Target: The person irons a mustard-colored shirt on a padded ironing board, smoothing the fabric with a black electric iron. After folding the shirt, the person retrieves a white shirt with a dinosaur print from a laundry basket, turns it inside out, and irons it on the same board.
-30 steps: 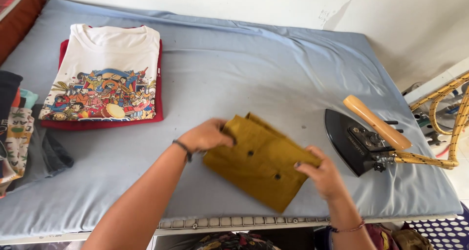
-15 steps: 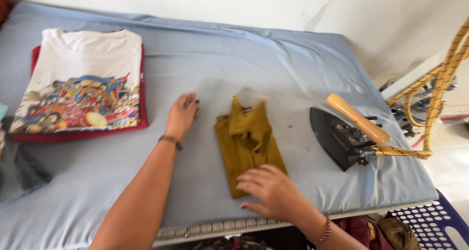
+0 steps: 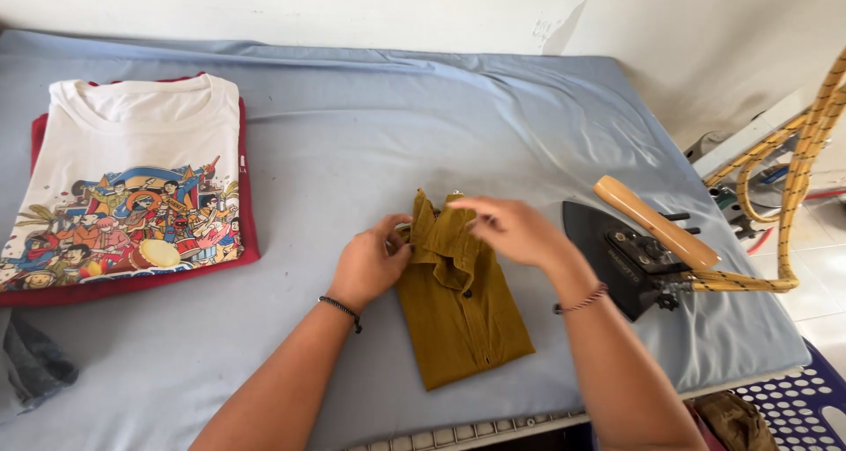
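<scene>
A folded mustard-brown collared shirt (image 3: 463, 314) lies on the blue-grey padded ironing table (image 3: 370, 134), collar end away from me. My left hand (image 3: 370, 264) pinches the shirt's left collar edge between thumb and fingers. Hovering over the collar's right side is my right hand (image 3: 511, 229), its fingers touching the fabric near the top. Both wrists wear thin bracelets.
A black iron with a wooden handle (image 3: 643, 239) rests at the right, its yellow braided cord (image 3: 793, 178) looping off the edge. A stack of folded T-shirts, white printed one (image 3: 132, 186) on top of red, sits at the left. Dark cloth (image 3: 31, 363) lies bottom left.
The shirt has been turned and straightened so its collar points away. Both hands have moved up from its lower part and side to the collar.
</scene>
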